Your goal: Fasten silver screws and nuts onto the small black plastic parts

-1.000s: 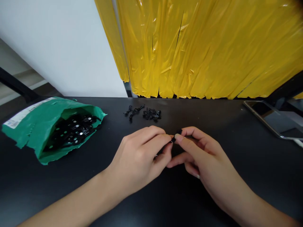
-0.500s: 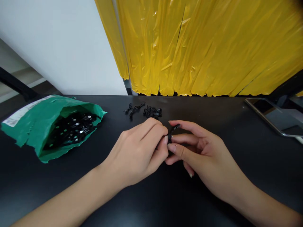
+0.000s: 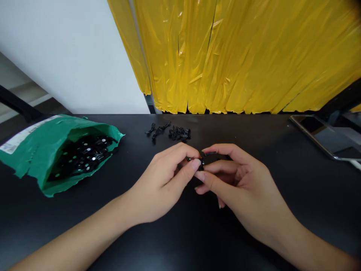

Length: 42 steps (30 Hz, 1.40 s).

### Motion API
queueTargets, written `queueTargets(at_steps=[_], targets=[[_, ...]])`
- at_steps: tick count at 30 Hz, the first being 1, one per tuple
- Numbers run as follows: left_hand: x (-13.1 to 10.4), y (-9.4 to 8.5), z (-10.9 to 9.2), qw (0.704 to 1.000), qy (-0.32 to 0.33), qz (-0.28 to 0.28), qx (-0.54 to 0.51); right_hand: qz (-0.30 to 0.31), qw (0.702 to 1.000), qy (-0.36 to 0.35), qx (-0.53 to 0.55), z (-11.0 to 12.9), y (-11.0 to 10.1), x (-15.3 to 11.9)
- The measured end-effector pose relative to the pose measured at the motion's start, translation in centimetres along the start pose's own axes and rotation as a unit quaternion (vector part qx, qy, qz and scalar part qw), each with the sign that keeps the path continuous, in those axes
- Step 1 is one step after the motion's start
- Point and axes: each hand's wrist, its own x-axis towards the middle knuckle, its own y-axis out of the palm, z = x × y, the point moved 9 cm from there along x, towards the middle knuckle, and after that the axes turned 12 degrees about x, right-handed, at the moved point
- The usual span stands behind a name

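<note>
Between my hands, above the middle of the black table (image 3: 169, 244), is a small black plastic part (image 3: 209, 153) of a kind I cannot make out. My left hand (image 3: 166, 180) pinches its near end between thumb and forefinger. My right hand (image 3: 239, 177) grips it from the other side, thumb and fingers closed around it, with the forefinger along its upper end. Fingertips hide most of the part. Just beyond my hands lie a small heap of black pieces (image 3: 179, 133) and a few loose black pieces (image 3: 160, 130).
At the left lies a torn green bag (image 3: 31, 150), its mouth toward me, full of black parts with shiny round spots. A phone (image 3: 318, 137) with a white cable rests at the right. Yellow plastic sheeting (image 3: 239, 56) and a white panel (image 3: 84, 56) stand behind the table.
My left hand has rolled so its thumb now shows on top of the part. The part's upper end has tipped flatter. The whole view has shifted slightly.
</note>
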Motion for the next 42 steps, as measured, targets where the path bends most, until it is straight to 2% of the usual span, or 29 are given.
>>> queueTargets(at_steps=[4, 10, 15, 21, 25, 28, 31, 33, 38, 42], targets=[[-0.2, 1.1, 1.1, 0.991, -0.052, 0.034, -0.117, 0.001, 1.0, -0.017, -0.019, 0.2, 0.0, -0.1], [-0.3, 0.3, -0.3, 0.999, -0.005, -0.017, -0.042, 0.004, 1.0, -0.01, 0.016, 0.1, 0.5, -0.6], [-0.5, 0.2, 0.3, 0.995, -0.053, -0.043, -0.074, 0.003, 0.999, -0.006, 0.039, 0.1, 0.8, -0.7], [-0.7, 1.0, 0.8, 0.985, -0.081, 0.008, -0.151, 0.011, 0.999, -0.004, 0.041, -0.2, 0.3, -0.5], [-0.7, 1.7, 1.1, 0.976, -0.105, 0.017, -0.193, 0.005, 1.0, 0.001, 0.022, -0.4, 0.1, -0.4], [-0.7, 1.8, 1.1, 0.981, -0.115, 0.01, -0.158, 0.007, 1.0, 0.0, 0.024, -0.4, 0.2, -0.4], [-0.7, 0.9, 1.1, 0.989, -0.119, -0.03, -0.084, 0.007, 1.0, 0.003, 0.028, -0.5, 0.4, -0.5], [-0.8, 0.6, 1.1, 0.987, -0.12, -0.041, -0.098, 0.005, 1.0, 0.006, 0.028, -0.7, 0.2, -0.4], [-0.8, 1.4, 1.2, 0.974, -0.125, 0.001, -0.189, 0.0, 1.0, -0.001, 0.031, -0.6, -0.2, -0.3], [-0.9, 1.5, 1.1, 0.985, -0.117, -0.001, -0.125, -0.009, 1.0, -0.006, 0.02, -0.6, -0.2, -0.3]])
